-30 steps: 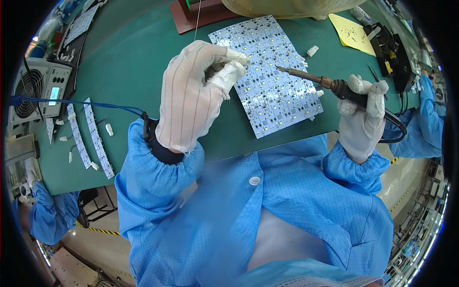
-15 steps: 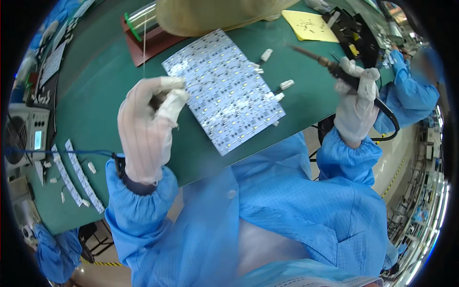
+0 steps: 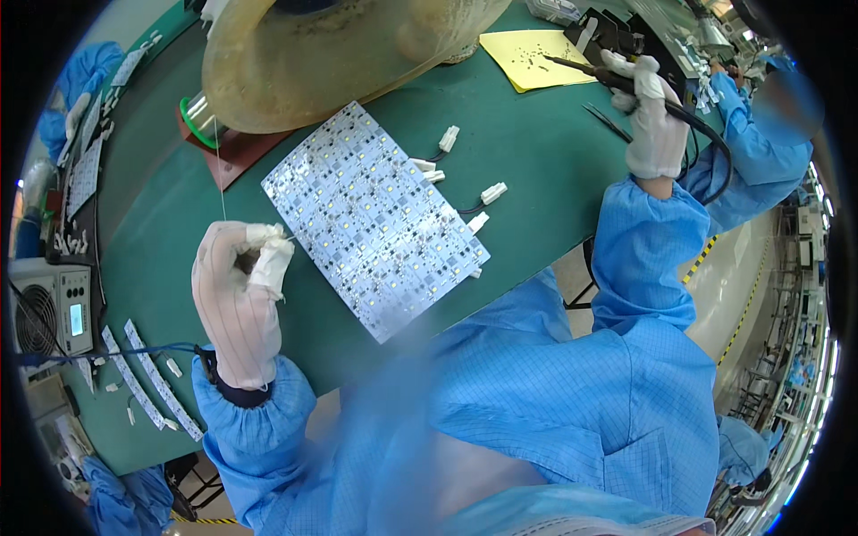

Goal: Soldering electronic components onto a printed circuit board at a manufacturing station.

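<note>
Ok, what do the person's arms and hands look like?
The left hand and right hand wear whitish fabric gloves, some fingers covered in white. Blue grid-patterned cloth sleeves gather at their ends. A dark left wristband has a blue cable.

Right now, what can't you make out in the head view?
Head view:
Spool: partly hidden behind the tan cover.
Tan cover: cut off by the top edge.
Wire: part hidden inside the left hand.
Specks on yellow paper: too small to identify.

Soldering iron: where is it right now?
Upper right of the head view: the soldering iron is in the right hand, its tip appearing over the yellow paper near the table's far edge.
</note>
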`<state>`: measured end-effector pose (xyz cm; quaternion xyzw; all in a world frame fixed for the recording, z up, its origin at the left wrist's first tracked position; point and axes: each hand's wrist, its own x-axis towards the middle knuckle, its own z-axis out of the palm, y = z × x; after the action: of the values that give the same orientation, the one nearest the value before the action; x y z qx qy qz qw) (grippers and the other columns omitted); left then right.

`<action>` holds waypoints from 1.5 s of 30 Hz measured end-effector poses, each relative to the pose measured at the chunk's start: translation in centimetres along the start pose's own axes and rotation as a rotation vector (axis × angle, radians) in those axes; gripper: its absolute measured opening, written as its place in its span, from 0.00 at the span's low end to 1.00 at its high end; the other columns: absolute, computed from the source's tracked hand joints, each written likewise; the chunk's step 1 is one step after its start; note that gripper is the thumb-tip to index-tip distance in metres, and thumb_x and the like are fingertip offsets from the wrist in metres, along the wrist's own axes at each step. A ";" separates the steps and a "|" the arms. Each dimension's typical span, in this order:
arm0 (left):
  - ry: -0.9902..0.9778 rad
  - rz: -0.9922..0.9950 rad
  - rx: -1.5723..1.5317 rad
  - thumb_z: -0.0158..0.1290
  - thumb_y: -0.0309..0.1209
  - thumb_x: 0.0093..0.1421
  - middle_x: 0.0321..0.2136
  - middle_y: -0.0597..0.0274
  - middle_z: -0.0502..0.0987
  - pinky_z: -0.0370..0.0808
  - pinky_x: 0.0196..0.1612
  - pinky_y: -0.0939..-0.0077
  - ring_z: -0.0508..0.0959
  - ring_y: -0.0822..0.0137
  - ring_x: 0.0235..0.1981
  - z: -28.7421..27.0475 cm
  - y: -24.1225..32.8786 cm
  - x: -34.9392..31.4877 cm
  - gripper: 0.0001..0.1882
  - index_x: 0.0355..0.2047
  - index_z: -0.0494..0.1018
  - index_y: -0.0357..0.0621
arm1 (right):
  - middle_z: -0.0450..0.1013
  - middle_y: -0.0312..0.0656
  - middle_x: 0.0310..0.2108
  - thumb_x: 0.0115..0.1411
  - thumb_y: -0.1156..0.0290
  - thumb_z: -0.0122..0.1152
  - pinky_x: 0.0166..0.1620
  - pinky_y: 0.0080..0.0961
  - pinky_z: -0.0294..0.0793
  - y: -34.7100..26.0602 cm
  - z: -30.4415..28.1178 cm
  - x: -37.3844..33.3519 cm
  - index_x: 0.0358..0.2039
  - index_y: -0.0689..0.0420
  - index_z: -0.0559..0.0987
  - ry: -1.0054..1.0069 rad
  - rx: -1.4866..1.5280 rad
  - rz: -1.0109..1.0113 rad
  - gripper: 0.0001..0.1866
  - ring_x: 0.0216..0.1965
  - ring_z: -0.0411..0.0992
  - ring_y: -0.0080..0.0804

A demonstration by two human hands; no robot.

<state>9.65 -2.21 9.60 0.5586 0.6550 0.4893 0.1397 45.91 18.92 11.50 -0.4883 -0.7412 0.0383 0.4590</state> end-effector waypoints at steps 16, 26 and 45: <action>-0.060 -0.070 0.068 0.54 0.29 0.58 0.31 0.61 0.69 0.68 0.37 0.78 0.70 0.71 0.31 -0.2 -1.0 0.5 0.09 0.31 0.67 0.36 | 0.74 0.45 0.45 0.60 0.84 0.50 0.48 0.24 0.75 8.3 -0.3 4.8 0.51 0.55 0.73 -0.318 -0.077 -0.574 0.19 0.45 0.74 0.33; -0.010 -0.041 0.007 0.53 0.27 0.59 0.31 0.60 0.68 0.69 0.41 0.78 0.69 0.71 0.31 0.2 -1.3 0.3 0.08 0.30 0.66 0.37 | 0.77 0.40 0.28 0.65 0.63 0.48 0.36 0.24 0.73 8.0 2.7 8.1 0.31 0.59 0.78 -0.309 0.756 0.224 0.15 0.32 0.74 0.28; -0.006 -0.036 0.027 0.53 0.27 0.59 0.30 0.60 0.67 0.69 0.40 0.78 0.68 0.71 0.31 0.3 -1.3 0.4 0.08 0.30 0.66 0.36 | 0.74 0.40 0.24 0.65 0.64 0.47 0.42 0.27 0.72 6.7 3.9 8.1 0.28 0.59 0.73 -0.345 0.836 0.168 0.14 0.31 0.73 0.31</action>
<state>9.00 -1.62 8.58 0.5501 0.6711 0.4761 0.1427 46.89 30.06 11.12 -0.3059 -0.6855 0.4519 0.4819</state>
